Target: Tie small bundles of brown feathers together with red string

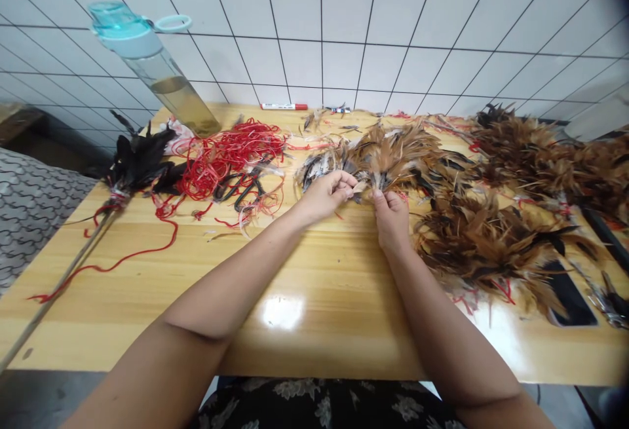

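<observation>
Both hands work at the middle of a yellow wooden table. My left hand and my right hand pinch the base of a bunch of brown and black feathers, their fingertips nearly meeting. Left of them lies a tangle of red string with black-handled scissors among it. Further left, black feathers are bound with red cord to a long wooden stick. Larger heaps of brown feathers cover the right side.
A tilted water bottle with a teal lid stands at the back left, near a red marker. A dark flat panel and a metal tool lie at the right. A grey patterned cushion sits left of the table; white tiles rise behind.
</observation>
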